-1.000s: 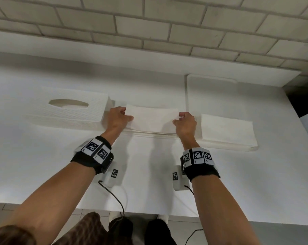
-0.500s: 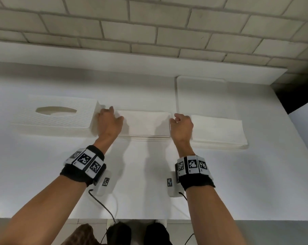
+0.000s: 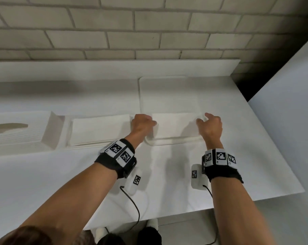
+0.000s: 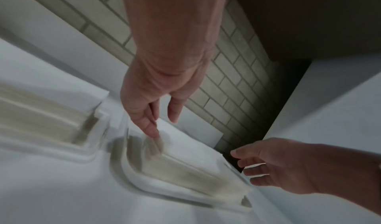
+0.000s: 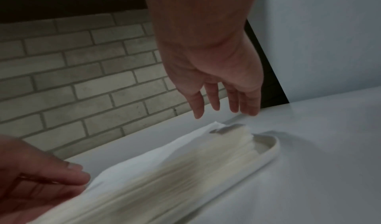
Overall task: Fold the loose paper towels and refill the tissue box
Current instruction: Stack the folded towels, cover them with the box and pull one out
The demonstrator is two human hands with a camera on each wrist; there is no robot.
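Observation:
A stack of loose white paper towels (image 3: 176, 127) lies in a shallow white tray (image 3: 167, 141) right of centre. My left hand (image 3: 143, 123) is at the stack's left end; in the left wrist view its straight fingers (image 4: 152, 129) touch the top towel. My right hand (image 3: 209, 123) hovers over the right end with fingers (image 5: 233, 103) hanging straight, holding nothing. A stack of folded towels (image 3: 100, 129) lies to the left. Beyond it stands the white tissue box (image 3: 17, 133) with its end flap (image 3: 52, 129) open.
A flat white board (image 3: 167, 92) lies behind the tray, against a low ledge and a brick wall (image 3: 149, 32). The table's right edge (image 3: 273, 147) runs close to my right hand. A white panel (image 3: 291, 103) stands further right.
Both hands have let go of the folded towel on the middle stack and moved right, to the two ends of the loose stack in the tray.

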